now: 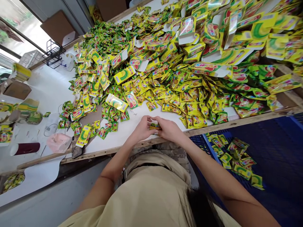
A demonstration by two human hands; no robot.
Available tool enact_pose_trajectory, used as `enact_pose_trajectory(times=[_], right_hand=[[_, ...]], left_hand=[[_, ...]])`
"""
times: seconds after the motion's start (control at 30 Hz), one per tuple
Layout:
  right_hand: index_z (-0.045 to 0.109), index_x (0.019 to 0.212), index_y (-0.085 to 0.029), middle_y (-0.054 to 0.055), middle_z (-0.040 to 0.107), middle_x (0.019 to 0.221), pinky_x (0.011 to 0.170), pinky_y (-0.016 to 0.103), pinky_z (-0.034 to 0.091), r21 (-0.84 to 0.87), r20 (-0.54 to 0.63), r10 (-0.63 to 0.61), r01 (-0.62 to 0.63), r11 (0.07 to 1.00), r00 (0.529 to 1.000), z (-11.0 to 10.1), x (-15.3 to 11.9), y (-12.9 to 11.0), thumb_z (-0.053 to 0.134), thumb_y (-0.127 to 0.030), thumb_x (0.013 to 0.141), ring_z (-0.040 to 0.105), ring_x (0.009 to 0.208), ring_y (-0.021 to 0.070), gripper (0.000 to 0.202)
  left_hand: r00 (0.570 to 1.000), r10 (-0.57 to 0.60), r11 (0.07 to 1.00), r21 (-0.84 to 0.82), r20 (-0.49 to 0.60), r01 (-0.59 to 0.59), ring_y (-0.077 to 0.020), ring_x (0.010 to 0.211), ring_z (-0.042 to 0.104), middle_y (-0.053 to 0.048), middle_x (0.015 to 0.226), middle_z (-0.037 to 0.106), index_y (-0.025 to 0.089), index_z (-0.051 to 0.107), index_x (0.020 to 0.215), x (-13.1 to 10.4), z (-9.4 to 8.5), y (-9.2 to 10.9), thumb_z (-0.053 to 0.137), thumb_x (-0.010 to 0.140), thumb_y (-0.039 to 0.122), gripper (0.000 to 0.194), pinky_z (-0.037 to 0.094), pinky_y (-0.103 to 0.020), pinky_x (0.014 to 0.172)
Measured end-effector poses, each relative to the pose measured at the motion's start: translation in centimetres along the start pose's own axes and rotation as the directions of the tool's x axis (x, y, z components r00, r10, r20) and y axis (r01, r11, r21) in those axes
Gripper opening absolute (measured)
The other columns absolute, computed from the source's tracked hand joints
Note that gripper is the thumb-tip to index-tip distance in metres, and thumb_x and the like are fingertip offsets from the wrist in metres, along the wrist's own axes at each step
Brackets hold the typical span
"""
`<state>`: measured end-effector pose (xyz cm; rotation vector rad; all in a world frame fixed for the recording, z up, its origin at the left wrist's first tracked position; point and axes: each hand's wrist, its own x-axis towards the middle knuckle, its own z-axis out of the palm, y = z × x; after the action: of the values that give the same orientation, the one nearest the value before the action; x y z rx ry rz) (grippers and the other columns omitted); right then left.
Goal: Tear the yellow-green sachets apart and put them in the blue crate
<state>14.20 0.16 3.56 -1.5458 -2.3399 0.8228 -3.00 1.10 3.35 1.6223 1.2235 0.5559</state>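
My left hand (142,130) and my right hand (169,128) meet at the table's near edge, fingers curled toward each other. Between them they hold some small candy packets (155,127), mostly covered by my fingers, so I cannot tell how many. Just beyond my hands lies a heap of yellow packets (189,97). Green packets (113,115) are scattered to the left. A yellow-and-green box (117,103) rests on the pile a little ahead of my left hand.
Open and flat boxes (201,69) cover the heap toward the right. A blue crate (272,151) below the wooden table edge (222,126) holds filled boxes. On the left are a phone (77,148), a pink mask (59,142), a dark red cup (27,148) and a black wire rack (54,53).
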Motion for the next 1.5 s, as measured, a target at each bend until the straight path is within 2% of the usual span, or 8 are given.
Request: enact_pose_trajectory(times=[0.1, 0.23, 0.43, 0.7, 0.87, 1.0, 1.17, 1.5], right_hand=[[0.061, 0.097, -0.018, 0.008, 0.065, 0.094, 0.068, 0.028, 0.039, 0.055, 0.004, 0.019, -0.02, 0.998, 1.0, 0.3, 0.0, 1.1, 0.057, -0.018, 0.073, 0.06, 0.082, 0.0223, 0.024], [0.058, 0.094, -0.018, 0.007, 0.063, 0.095, 0.072, 0.029, 0.04, 0.172, -0.035, 0.05, -0.043, 0.984, 0.998, 0.5, -0.1, 2.3, 0.059, -0.02, 0.071, 0.057, 0.083, 0.0211, 0.023], [0.054, 0.093, -0.018, 0.007, 0.062, 0.095, 0.073, 0.03, 0.042, 0.279, -0.137, 0.127, -0.085, 0.957, 0.982, 0.7, -0.5, 3.2, 0.058, -0.022, 0.071, 0.056, 0.084, 0.021, 0.023], [0.051, 0.096, -0.022, 0.002, 0.062, 0.084, 0.067, 0.033, 0.045, 0.6, -0.251, 0.32, -0.113, 0.792, 0.914, -1.6, -1.9, 5.3, 0.064, -0.037, 0.071, 0.057, 0.073, 0.0198, 0.032], [0.046, 0.1, -0.024, 0.002, 0.062, 0.086, 0.066, 0.033, 0.048, 0.773, -0.352, 0.436, -0.005, 0.634, 0.828, -3.0, -2.1, 5.4, 0.067, -0.042, 0.069, 0.06, 0.076, 0.0198, 0.041], [0.046, 0.102, -0.024, 0.004, 0.062, 0.092, 0.069, 0.033, 0.047, 0.676, -0.477, 0.407, 0.03, 0.736, 0.779, -3.4, -1.1, 4.0, 0.062, -0.043, 0.072, 0.06, 0.081, 0.0205, 0.039], [0.052, 0.099, -0.021, 0.004, 0.061, 0.079, 0.061, 0.031, 0.041, 0.358, -0.38, 0.272, -0.131, 0.925, 0.884, -3.7, -0.5, 3.0, 0.06, -0.034, 0.072, 0.055, 0.066, 0.0194, 0.03], [0.057, 0.091, -0.02, 0.008, 0.065, 0.08, 0.058, 0.028, 0.035, -0.014, -0.009, 0.192, -0.192, 0.981, 0.981, -5.8, 0.3, 2.5, 0.065, -0.023, 0.069, 0.057, 0.071, 0.023, 0.024]], left_hand=[[0.984, 0.17, 0.958, 0.244, -0.051, -0.153, -0.0268, 0.117, 0.05, -0.015, 0.124, 0.048, 0.019, 0.039, 0.13, 1.8, -3.2, 1.1, 0.063, 0.076, 0.022, 0.059, 0.042, -0.044, 0.099], [0.956, 0.294, 0.671, 0.716, -0.021, -0.19, -0.0322, 0.143, 0.017, -0.012, 0.148, 0.033, 0.023, 0.05, 0.124, 5.6, -8.6, 1.8, 0.052, 0.079, 0.012, 0.046, 0.007, -0.056, 0.115], [0.944, 0.303, 0.504, 0.819, 0.132, -0.276, -0.0321, 0.143, 0.018, -0.012, 0.145, 0.039, 0.019, 0.059, 0.103, 9.9, -11.4, 1.4, 0.053, 0.082, 0.02, 0.022, -0.001, -0.059, 0.113], [0.965, 0.219, 0.734, 0.627, 0.143, -0.259, -0.0227, 0.087, 0.061, -0.008, 0.089, 0.066, 0.018, 0.064, 0.098, 7.9, -7.2, 3.3, 0.052, 0.087, 0.033, 0.023, 0.042, -0.032, 0.084], [0.989, 0.146, 0.968, 0.209, -0.004, -0.142, -0.014, 0.065, 0.056, -0.001, 0.071, 0.065, 0.02, 0.067, 0.086, 4.5, -2.3, 0.6, 0.052, 0.086, 0.037, 0.023, 0.042, -0.023, 0.065], [0.999, 0.015, 0.977, -0.212, -0.043, -0.024, -0.015, 0.074, 0.06, -0.003, 0.084, 0.069, 0.016, 0.065, 0.094, 2.6, 0.3, -0.7, 0.061, 0.079, 0.04, 0.028, 0.046, -0.025, 0.07], [0.996, -0.028, 0.956, -0.294, -0.084, 0.002, -0.0145, 0.076, 0.059, -0.003, 0.085, 0.068, 0.016, 0.065, 0.095, 1.3, 1.2, -0.6, 0.061, 0.079, 0.041, 0.03, 0.046, -0.025, 0.071], [0.994, -0.039, 0.978, -0.208, -0.102, 0.017, -0.0157, 0.081, 0.059, -0.003, 0.091, 0.069, 0.018, 0.066, 0.097, 0.5, 2.4, -1.5, 0.057, 0.083, 0.039, 0.026, 0.046, -0.025, 0.072]])
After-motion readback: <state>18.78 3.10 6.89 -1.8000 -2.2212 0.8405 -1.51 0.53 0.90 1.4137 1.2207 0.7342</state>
